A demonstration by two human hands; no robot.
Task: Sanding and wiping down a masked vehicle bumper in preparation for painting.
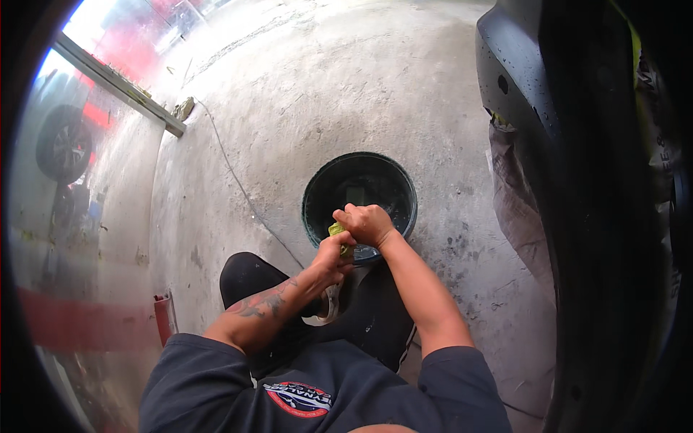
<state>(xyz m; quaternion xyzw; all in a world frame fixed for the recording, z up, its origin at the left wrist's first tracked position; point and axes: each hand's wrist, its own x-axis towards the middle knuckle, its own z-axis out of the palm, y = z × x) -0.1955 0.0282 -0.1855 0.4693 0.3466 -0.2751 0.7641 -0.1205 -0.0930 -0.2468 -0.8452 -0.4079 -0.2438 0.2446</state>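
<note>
Both of my hands grip a crumpled yellow-green cloth [342, 239] above the near side of a round dark bucket [307, 206]. My right hand [367, 224] is closed at the far end of the cloth, and my left hand [332, 257] is closed around its near end. Most of the cloth is hidden in my fingers. Water lies in the bucket, along with a dark block-like shape [355, 195] that I cannot identify.
Close on my right stands a dark car body panel [514, 54] with water drops, a grey wrinkled sheet [516, 195] hanging below it. A thin cable [238, 180] crosses the concrete floor. To the left are a metal post [119, 85] and a car wheel [65, 144].
</note>
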